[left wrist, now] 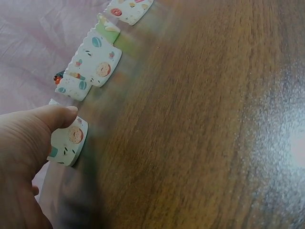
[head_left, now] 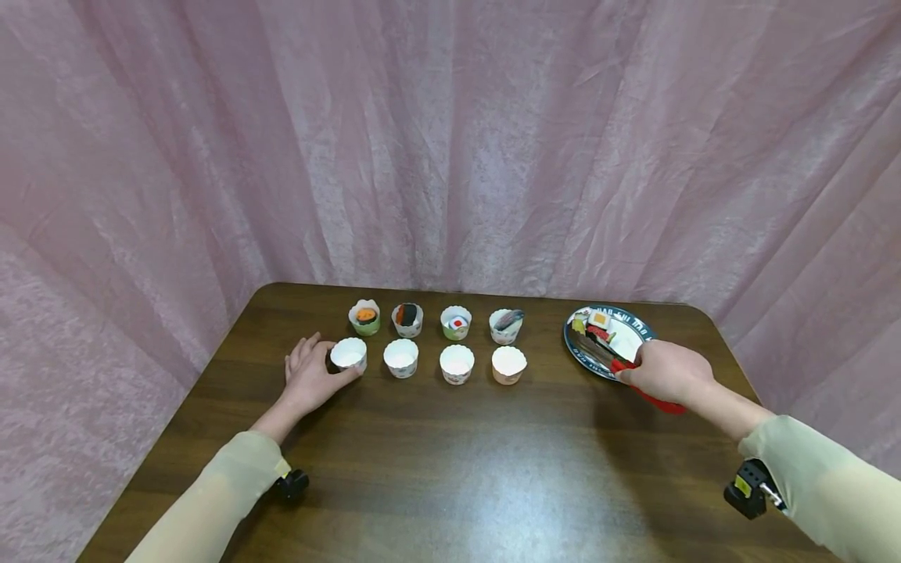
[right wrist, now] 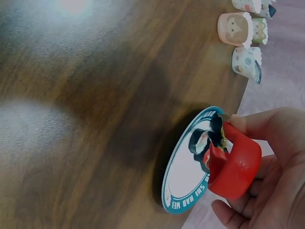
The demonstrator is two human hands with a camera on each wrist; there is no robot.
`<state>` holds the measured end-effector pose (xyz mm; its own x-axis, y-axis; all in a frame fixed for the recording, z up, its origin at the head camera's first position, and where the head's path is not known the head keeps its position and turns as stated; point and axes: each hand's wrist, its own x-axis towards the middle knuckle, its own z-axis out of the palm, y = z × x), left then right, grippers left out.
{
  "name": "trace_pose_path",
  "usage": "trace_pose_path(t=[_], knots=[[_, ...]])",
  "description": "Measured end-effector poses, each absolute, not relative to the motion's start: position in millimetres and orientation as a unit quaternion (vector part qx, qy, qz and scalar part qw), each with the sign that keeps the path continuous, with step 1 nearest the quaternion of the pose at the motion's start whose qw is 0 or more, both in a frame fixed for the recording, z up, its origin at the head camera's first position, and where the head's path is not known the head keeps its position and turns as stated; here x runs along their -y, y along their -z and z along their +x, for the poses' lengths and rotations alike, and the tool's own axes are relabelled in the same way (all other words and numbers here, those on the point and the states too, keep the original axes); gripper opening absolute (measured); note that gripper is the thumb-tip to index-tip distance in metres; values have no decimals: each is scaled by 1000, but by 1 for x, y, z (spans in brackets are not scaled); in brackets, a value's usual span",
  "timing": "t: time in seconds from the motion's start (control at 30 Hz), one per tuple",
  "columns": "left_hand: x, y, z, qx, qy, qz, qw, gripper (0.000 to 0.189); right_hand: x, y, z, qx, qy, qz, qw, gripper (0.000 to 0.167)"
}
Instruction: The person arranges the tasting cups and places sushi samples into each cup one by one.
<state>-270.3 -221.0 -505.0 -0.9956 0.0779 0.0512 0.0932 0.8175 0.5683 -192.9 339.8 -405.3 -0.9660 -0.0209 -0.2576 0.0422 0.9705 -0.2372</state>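
My left hand (head_left: 312, 377) rests round the leftmost front paper baking cup (head_left: 349, 356). Its thumb lies along the cup's near side, also seen in the left wrist view, and the fingers are on the left. At the right, my right hand (head_left: 665, 371) grips red-handled tongs (right wrist: 238, 167) over a round plate (right wrist: 178, 179) with a blue-green lettered rim. The tongs' tips reach in among several toy sushi pieces (head_left: 600, 319) on the plate; whether they pinch one is unclear. Part of the plate is hidden behind this hand.
The front row continues with three cups (head_left: 401, 357), white insides showing. Behind stand cups with an orange-topped piece (head_left: 365, 315), a dark-and-orange piece (head_left: 406, 315), a red-centred roll (head_left: 457, 322) and a silvery piece (head_left: 510, 319). A pink curtain (head_left: 450, 156) hangs behind the wooden table (head_left: 422, 469).
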Motion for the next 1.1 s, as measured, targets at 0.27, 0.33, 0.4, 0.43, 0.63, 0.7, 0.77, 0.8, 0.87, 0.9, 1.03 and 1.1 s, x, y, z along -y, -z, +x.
trace_pose_path(t=[0.27, 0.33, 0.4, 0.43, 0.63, 0.7, 0.77, 0.8, 0.87, 0.9, 1.03, 1.1], knots=[[221, 513, -273, 954, 296, -51, 21, 78, -347, 414, -186, -991, 103, -30, 74, 32], [221, 514, -275, 954, 293, -53, 25, 77, -349, 414, -184, -994, 90, -46, 50, 33], [220, 514, -276, 955, 289, -56, 31, 76, -352, 414, -182, -995, 74, -61, 21, 34], [220, 514, -277, 955, 289, -57, 32, 75, -353, 414, -181, -996, 64, -69, 6, 35], [220, 514, -277, 955, 290, -50, 33, 75, -359, 415, -181, -992, 31, -110, -60, 37], [221, 512, -276, 956, 289, -48, 32, 75, -362, 416, -181, -989, 21, -123, -83, 34], [221, 511, -276, 956, 289, -48, 30, 75, -364, 416, -181, -983, 6, -138, -118, 31], [222, 511, -276, 956, 288, -48, 30, 75, -366, 416, -182, -980, -3, -146, -136, 30], [222, 510, -276, 957, 285, -49, 28, 74, -368, 416, -183, -970, -21, -164, -178, 26], [222, 510, -276, 957, 284, -50, 26, 74, -368, 415, -184, -964, -30, -173, -198, 24], [221, 510, -277, 958, 282, -50, 26, 73, -364, 405, -190, -943, -57, -207, -255, 23], [220, 510, -277, 958, 282, -52, 27, 72, -358, 397, -193, -933, -65, -222, -275, 20]])
